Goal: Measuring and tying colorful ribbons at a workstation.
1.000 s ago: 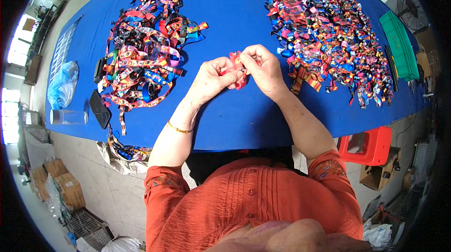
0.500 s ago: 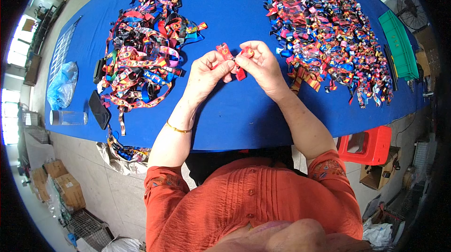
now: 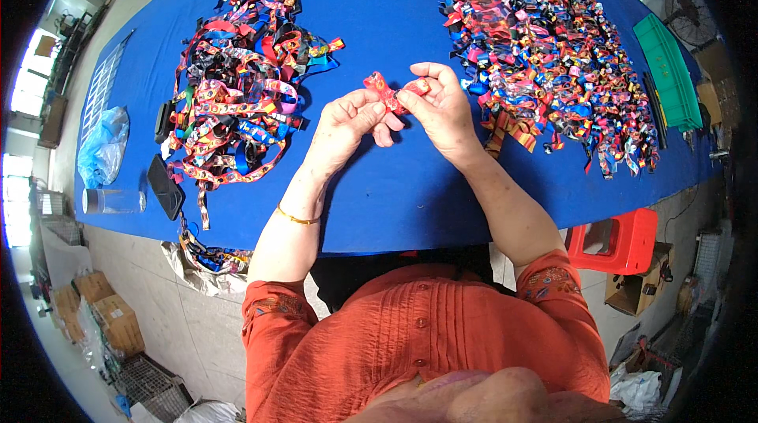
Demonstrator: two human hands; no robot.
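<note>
At the far left of the blue tablecloth (image 3: 379, 206), a blue plastic bag (image 3: 104, 151) and a clear bottle (image 3: 118, 201) are seen, with a dark flat case (image 3: 164, 189) nearby. Next, a loose pile of straps (image 3: 237, 99) is noted: red, pink, blue and black, looped and tangled, with printed patterns. By the left hand (image 3: 347, 125), a red strap (image 3: 386, 92) is gripped between thumb and fingers, above the cloth and between both hands. It is bright red with small paler print, too small to be read, and is bent into a rough V, one end raised. Its other end is pinched by thumb and forefinger of the right hand (image 3: 446, 114). Further right, small multicoloured bundles (image 3: 545, 68) are laid in dense rows, beside a green tray (image 3: 649, 38).
</note>
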